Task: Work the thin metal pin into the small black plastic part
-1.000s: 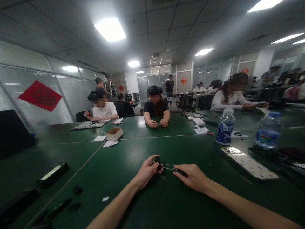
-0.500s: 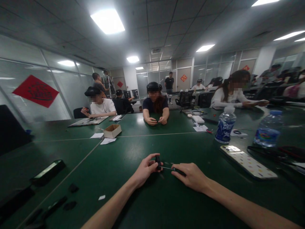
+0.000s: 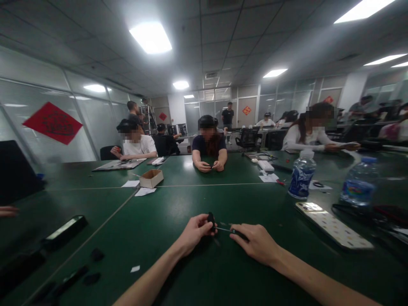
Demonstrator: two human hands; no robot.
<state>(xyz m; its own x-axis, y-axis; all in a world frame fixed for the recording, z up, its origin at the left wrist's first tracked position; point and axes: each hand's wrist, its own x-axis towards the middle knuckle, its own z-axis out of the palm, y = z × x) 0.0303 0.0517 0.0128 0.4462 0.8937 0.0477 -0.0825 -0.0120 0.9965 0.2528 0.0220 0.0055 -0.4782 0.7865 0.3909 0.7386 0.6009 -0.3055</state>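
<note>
My left hand (image 3: 198,229) is closed round a small black part (image 3: 211,221), which it holds up over the green table (image 3: 178,272). The part's exact kind is too small to make out. In my right hand (image 3: 255,240) is a screwdriver (image 3: 240,234) with a dark handle, gripped between thumb and fingers. Its thin metal shaft points left, and the tip meets the side of the black part near my left fingertips. Whether the tip sits in a screw is hidden.
A patterned phone (image 3: 333,225) lies to the right, with two bottles (image 3: 301,176) behind it. Dark parts (image 3: 92,278) and a black box (image 3: 64,231) lie left. A small carton (image 3: 151,178) stands farther off. Opposite sits a person (image 3: 208,144).
My left fingers have curled in closer round the black part, the raised index finger now lowered. The view has tipped slightly upward. A co-worker's hand has appeared at the left edge.
</note>
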